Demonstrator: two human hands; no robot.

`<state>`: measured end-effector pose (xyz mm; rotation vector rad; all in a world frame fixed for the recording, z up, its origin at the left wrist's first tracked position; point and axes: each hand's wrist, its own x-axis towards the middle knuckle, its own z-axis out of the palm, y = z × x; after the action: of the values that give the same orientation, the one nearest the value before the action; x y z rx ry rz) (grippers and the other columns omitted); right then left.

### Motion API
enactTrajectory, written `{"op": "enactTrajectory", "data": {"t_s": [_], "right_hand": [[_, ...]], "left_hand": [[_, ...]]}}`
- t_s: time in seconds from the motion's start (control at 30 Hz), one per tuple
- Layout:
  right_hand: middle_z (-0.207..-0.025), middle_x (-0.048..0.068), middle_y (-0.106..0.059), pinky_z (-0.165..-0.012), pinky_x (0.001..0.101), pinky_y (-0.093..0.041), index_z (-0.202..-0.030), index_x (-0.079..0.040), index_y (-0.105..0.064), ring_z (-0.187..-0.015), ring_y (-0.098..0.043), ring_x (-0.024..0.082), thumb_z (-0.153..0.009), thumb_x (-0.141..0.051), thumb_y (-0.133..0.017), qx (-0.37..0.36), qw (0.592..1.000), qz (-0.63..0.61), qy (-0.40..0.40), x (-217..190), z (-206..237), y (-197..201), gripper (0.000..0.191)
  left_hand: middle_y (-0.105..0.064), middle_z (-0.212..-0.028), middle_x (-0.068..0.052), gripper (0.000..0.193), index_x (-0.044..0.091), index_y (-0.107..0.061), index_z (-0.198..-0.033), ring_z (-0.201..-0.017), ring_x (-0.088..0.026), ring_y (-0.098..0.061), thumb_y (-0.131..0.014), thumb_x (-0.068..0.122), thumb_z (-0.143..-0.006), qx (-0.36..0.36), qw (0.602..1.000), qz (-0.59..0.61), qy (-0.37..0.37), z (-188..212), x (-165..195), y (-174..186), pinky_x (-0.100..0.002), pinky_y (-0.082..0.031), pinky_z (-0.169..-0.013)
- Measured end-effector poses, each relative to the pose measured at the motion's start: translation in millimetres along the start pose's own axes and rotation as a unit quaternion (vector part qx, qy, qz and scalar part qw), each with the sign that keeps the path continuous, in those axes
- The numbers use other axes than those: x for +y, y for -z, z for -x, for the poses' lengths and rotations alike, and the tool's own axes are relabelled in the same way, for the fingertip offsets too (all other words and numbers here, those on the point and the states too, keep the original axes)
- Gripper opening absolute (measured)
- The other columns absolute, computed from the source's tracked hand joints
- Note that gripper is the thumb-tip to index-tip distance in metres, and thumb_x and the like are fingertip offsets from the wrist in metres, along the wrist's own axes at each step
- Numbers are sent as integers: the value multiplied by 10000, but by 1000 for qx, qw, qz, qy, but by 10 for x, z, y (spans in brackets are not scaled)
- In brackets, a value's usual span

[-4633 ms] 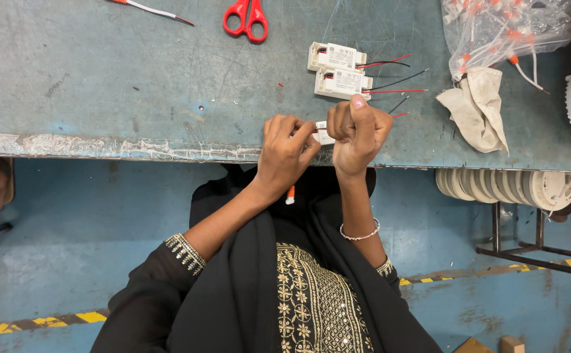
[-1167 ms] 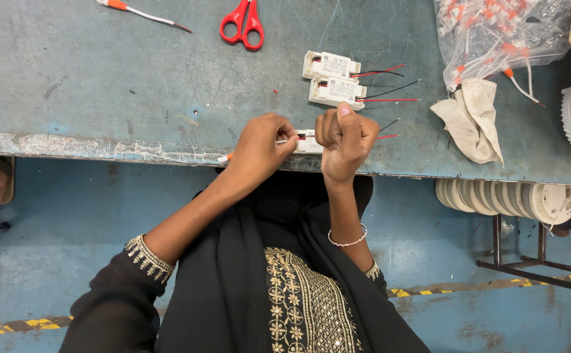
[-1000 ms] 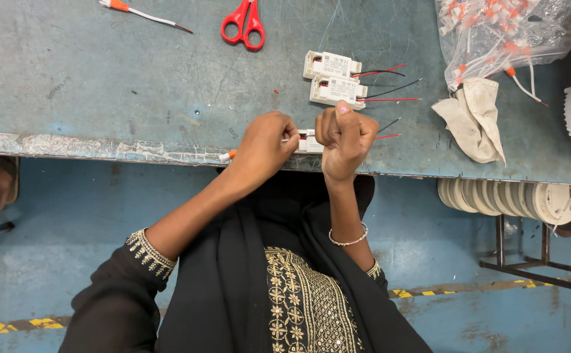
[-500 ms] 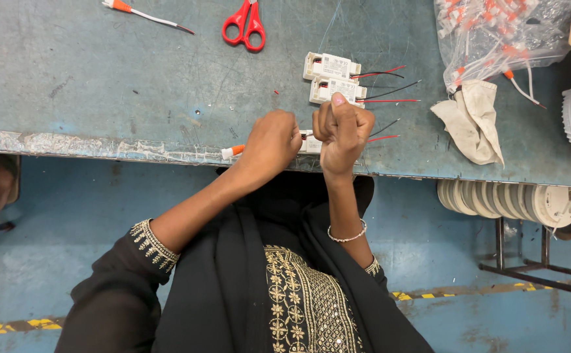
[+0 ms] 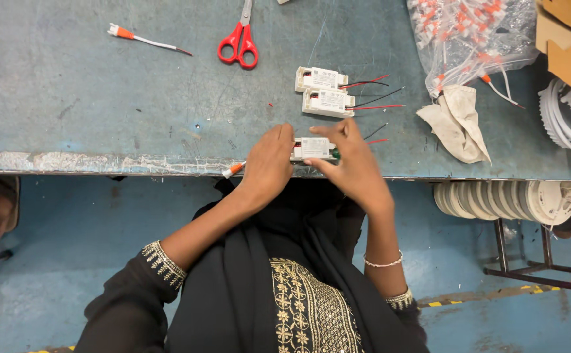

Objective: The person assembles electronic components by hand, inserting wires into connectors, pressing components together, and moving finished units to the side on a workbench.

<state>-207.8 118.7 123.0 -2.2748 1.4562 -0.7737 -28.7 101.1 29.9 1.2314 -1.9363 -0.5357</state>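
Note:
A small white driver box point(image 5: 313, 148) with red and black wires lies flat at the near edge of the blue-grey table point(image 5: 89, 98). My right hand point(image 5: 356, 167) pinches its right end. My left hand point(image 5: 269, 163) is closed at its left end and grips a white wire with an orange connector point(image 5: 233, 170) that sticks out to the left. Two more white driver boxes point(image 5: 320, 78) point(image 5: 328, 102) with wires lie side by side just beyond.
Red scissors point(image 5: 240, 42) and a loose orange-tipped wire point(image 5: 145, 40) lie at the back left. A clear bag of connectors point(image 5: 468, 33), a crumpled cloth point(image 5: 459, 121), cardboard point(image 5: 570, 39) and white rings point(image 5: 570, 121) sit at the right. White round parts point(image 5: 495, 199) are stacked below the table.
Both hands have moved forward and down, and the box that was held up at the table's edge now lies flat on the tabletop between them.

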Motion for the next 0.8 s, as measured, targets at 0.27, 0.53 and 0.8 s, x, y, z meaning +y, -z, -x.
{"op": "enactTrajectory", "data": {"t_s": [0.27,0.53,0.8], "right_hand": [[-1023,73,-547,-697,421,-502,-1205,-139,-698,-883,-616,274,-779,-226,-858,29,988,97,-120,-104,178,-45,463],[-899,51,-568,-654,372,-489,-1192,-106,-715,-772,-596,232,-768,-208,-873,80,987,82,-111,-74,154,214,464],[-661,79,-568,-593,310,-424,-1101,20,-727,-628,-488,121,-844,-283,-892,176,964,4,-199,672,-407,987,431]], "left_hand": [[-623,-956,-174,81,21,-522,-1011,-908,-402,-612,-586,32,-961,-41,995,92,-7,-100,78,148,-483,-475,-762],[-656,-1062,-178,185,5,-600,-1115,-1005,-378,-636,-668,107,-977,40,988,144,-30,-233,260,443,-438,-502,-877],[-491,-1396,-177,311,-2,-580,-1248,-1335,-377,-427,-686,79,-967,240,967,20,77,-214,51,820,-516,-320,-1156]]}}
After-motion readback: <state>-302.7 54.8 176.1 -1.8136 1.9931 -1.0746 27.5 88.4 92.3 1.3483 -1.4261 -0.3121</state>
